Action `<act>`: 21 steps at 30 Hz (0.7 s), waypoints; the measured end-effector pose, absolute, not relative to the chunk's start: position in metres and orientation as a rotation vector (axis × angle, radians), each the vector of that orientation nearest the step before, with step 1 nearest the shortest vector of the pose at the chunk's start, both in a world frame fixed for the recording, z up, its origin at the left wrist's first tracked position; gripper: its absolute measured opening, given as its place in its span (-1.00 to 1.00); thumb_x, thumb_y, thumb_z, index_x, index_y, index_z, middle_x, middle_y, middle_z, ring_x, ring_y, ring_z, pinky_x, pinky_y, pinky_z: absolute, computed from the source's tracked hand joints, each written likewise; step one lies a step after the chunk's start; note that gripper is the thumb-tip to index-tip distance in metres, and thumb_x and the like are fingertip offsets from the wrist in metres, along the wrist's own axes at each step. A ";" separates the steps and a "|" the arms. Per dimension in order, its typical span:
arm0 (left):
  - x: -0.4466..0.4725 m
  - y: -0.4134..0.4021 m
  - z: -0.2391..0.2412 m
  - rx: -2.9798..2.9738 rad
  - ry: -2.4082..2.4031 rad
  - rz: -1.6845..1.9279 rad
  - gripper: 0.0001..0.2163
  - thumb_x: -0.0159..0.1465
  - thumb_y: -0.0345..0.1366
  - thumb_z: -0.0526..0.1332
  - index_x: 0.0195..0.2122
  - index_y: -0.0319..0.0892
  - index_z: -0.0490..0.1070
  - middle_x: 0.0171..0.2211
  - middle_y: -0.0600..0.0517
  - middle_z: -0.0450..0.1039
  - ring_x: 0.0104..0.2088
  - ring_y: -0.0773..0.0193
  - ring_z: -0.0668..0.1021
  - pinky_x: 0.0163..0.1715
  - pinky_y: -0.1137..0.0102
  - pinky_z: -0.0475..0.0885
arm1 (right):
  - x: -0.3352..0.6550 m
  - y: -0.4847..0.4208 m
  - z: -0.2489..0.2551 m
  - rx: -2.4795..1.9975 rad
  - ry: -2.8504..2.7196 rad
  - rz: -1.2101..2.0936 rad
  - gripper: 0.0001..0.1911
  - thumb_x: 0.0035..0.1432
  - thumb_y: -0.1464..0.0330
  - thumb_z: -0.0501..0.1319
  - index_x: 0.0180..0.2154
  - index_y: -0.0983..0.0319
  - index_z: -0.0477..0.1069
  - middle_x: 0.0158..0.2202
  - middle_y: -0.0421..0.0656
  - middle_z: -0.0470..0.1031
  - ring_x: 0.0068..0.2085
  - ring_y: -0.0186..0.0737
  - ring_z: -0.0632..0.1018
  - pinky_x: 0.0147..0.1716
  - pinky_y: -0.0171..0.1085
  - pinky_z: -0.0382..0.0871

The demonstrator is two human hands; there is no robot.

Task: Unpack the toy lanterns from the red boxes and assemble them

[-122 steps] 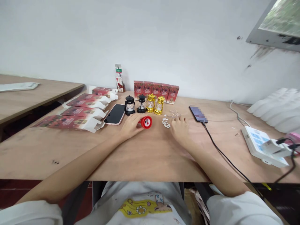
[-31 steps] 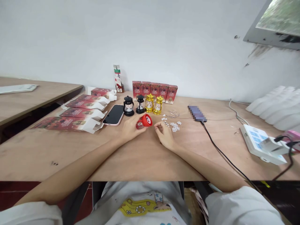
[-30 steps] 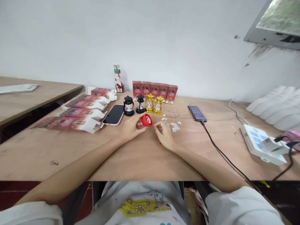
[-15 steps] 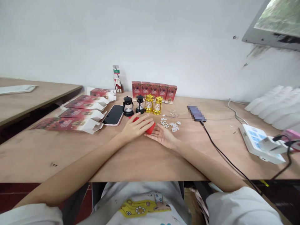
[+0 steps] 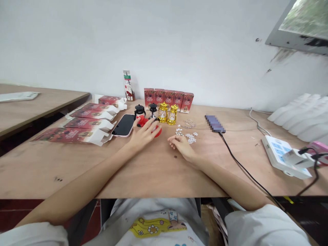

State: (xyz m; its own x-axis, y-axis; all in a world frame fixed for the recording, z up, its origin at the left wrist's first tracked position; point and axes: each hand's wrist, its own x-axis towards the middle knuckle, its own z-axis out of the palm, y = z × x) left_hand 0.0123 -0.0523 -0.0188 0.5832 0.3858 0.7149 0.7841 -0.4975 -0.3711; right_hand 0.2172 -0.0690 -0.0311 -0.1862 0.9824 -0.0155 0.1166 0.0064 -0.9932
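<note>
My left hand [image 5: 143, 134] grips a red miniature lantern [image 5: 141, 120] from above, tilted on its side just in front of the black lanterns. Its fingers hide the middle of it. To the right, apart from it, my right hand [image 5: 181, 145] has its fingers curled together just above the table; whatever they may pinch is too small to tell. Behind the hands stand a black lantern [image 5: 139, 110], a second black lantern [image 5: 153, 108] and two gold lanterns [image 5: 163, 112]. Beside my right hand lie small white pieces [image 5: 191, 138] and round button cells [image 5: 179, 133].
Thin metal pieces [image 5: 189, 123] lie behind the white ones. Red printed boxes [image 5: 169, 99] stand by the wall, and opened boxes [image 5: 84, 123] lie at the left beside a phone [image 5: 123, 125]. A cabled phone [image 5: 215, 123] and a power strip [image 5: 279, 153] are on the right.
My left hand has shifted left with the red lantern, away from my right hand. My right hand's fingers, spread under the lantern before, have curled together. A small dark spot now shows on the table.
</note>
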 end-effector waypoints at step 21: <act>0.027 -0.065 -0.027 -2.584 -1.067 -0.457 -0.81 0.20 -0.42 0.07 -0.21 -0.22 0.42 -0.23 -0.10 0.47 -0.20 0.12 0.45 -0.20 0.18 0.27 | 0.224 -0.063 -0.043 -0.919 -2.572 0.000 -0.72 0.22 0.24 0.14 -0.49 0.24 0.28 -0.46 -0.21 0.37 -0.42 -0.34 0.35 -0.41 -0.35 0.11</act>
State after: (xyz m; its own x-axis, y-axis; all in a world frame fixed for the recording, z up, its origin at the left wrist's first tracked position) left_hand 0.0271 -0.0649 -0.0266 0.6723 0.6216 0.4020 0.7198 -0.6757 -0.1590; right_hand 0.2237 -0.0635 -0.0431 -0.7001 0.6073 0.3756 0.6074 0.7830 -0.1338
